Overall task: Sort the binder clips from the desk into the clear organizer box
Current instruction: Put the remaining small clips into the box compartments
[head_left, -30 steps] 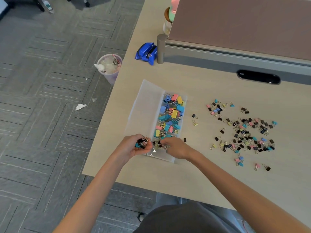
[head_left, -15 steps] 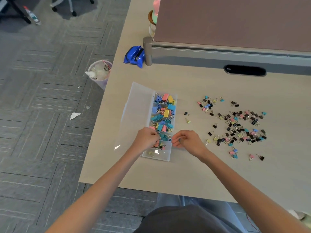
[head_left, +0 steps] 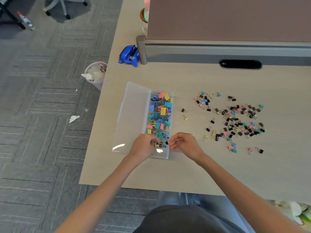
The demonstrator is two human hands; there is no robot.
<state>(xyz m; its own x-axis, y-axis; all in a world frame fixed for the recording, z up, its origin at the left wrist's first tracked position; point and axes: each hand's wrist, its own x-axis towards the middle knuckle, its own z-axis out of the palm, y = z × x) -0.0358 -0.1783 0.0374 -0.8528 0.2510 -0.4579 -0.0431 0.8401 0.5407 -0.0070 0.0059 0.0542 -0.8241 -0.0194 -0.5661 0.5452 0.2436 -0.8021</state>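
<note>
The clear organizer box [head_left: 169, 100] is set on the tabletop [head_left: 193, 174] with its long axis running away from the person and its lid [head_left: 133, 115] laid open to the left. The farther compartments are filled with larger coloured binder clips [head_left: 160, 115], and a few small clips [head_left: 160, 145] are seen in the nearest compartment.

The left hand [head_left: 144, 146] is held over that nearest compartment, with its fingers curled down at the small clips. Whether they are gripped or only touched cannot be told. The right hand [head_left: 184, 143] is held just beside the box's near right edge, fingers curled and thumb drawn toward forefinger. Whether anything is pinched there cannot be made out.

The loose pile of small binder clips [head_left: 235, 121] lies well apart to the right of both hands. A black stray [head_left: 184, 110] and a yellow stray [head_left: 185, 117] are found between pile and box. The right hand is judged the nearer for the next pick, which calls for a reach rightward and slightly away.
</note>
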